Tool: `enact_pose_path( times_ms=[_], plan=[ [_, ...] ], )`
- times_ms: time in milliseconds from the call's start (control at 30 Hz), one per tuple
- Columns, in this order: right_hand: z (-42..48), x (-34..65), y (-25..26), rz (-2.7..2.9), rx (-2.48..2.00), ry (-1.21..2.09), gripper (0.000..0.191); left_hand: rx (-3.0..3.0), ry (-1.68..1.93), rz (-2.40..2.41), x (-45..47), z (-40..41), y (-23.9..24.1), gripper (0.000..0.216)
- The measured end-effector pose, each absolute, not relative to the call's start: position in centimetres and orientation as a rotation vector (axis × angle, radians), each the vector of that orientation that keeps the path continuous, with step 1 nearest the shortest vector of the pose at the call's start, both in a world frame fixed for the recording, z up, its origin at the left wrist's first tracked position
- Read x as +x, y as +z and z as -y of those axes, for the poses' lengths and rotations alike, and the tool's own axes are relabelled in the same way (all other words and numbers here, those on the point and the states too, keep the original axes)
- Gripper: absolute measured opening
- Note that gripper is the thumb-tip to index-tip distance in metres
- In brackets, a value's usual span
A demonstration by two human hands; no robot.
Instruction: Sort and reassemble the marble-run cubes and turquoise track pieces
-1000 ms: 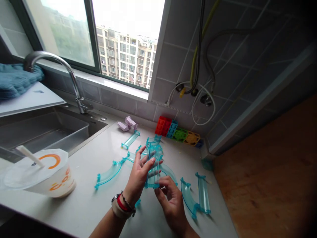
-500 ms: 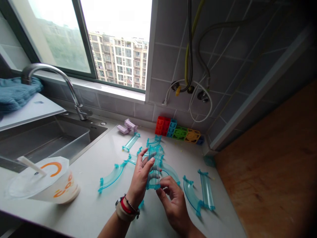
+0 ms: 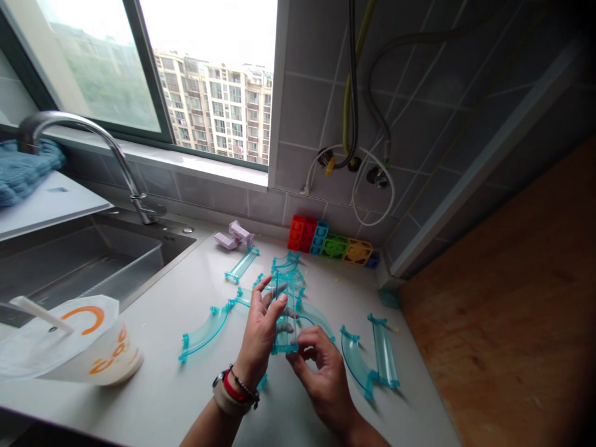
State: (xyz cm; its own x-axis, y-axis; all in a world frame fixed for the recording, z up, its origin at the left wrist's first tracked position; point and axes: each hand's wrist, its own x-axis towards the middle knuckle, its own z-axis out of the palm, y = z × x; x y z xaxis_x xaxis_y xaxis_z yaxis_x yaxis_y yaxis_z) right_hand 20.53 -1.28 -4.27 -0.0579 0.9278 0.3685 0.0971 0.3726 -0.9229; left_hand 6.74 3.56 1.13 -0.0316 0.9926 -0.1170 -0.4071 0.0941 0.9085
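Observation:
My left hand (image 3: 259, 335) and my right hand (image 3: 321, 372) together hold a stack of clear teal straight track pieces (image 3: 285, 310) above the pale counter (image 3: 158, 385). The left fingers lie along the stack's left side; the right fingers pinch its near end. More teal track lies on the counter around the hands: a curved piece (image 3: 205, 329) to the left, a straight piece (image 3: 242, 265) further back, and a joined curved and straight pair (image 3: 370, 360) to the right.
A row of coloured blocks (image 3: 330, 243) and pale purple pieces (image 3: 234, 236) stand against the tiled wall. A sealed paper cup with a straw (image 3: 77, 344) sits at the near left. The steel sink (image 3: 69, 261) and tap (image 3: 93, 143) are left; a wooden surface (image 3: 503, 310) is right.
The view has shifted a little; both hands keep the same hold on the track stack, which sits slightly higher in the picture.

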Motion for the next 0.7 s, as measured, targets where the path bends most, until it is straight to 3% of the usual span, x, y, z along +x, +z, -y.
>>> enact_pose_path(
  times_ms=[700],
  plan=[
    [0.96,20.31,-4.14,1.405,-1.022,0.937,0.008,0.833,1.327,-1.036,6.77,-4.11,0.76,0.074]
  ],
)
